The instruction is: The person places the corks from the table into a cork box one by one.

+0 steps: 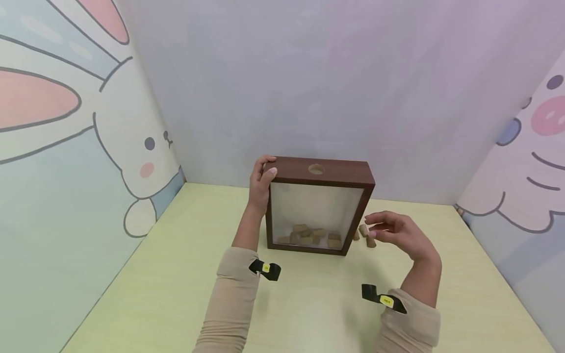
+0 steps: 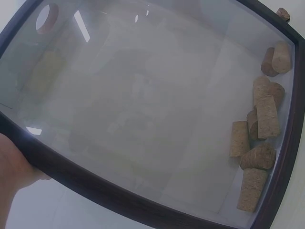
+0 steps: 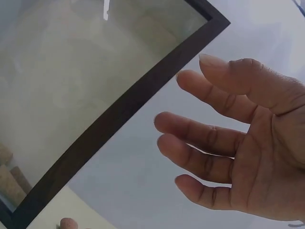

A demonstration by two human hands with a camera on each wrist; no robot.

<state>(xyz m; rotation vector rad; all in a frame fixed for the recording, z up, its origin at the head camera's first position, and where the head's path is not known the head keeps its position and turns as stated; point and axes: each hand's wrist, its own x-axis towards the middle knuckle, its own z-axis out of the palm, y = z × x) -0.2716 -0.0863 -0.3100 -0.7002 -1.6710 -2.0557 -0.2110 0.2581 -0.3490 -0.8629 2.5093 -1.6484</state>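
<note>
A dark brown wooden box frame point(image 1: 328, 169) with a clear front and a round hole point(image 1: 316, 169) in its top stands upright on the table. Several wine corks point(image 1: 304, 234) lie along its bottom inside; the left wrist view shows these corks point(image 2: 268, 117) piled at one end. My left hand point(image 1: 260, 185) grips the box's upper left corner, thumb at the front edge and fingers over the top. Beside the box's right side, my right hand point(image 1: 399, 234) holds nothing, its fingers point(image 3: 200, 131) loosely bent and apart. Loose corks point(image 1: 371, 241) lie on the table just below its fingertips.
The pale yellow-green table point(image 1: 309, 304) reaches back to a plain light wall point(image 1: 309, 88). Side walls carry a cartoon rabbit point(image 1: 128, 127) on the left and a pink-nosed figure point(image 1: 521, 166) on the right. Small brown pieces point(image 1: 460, 211) sit at the table's far right corner.
</note>
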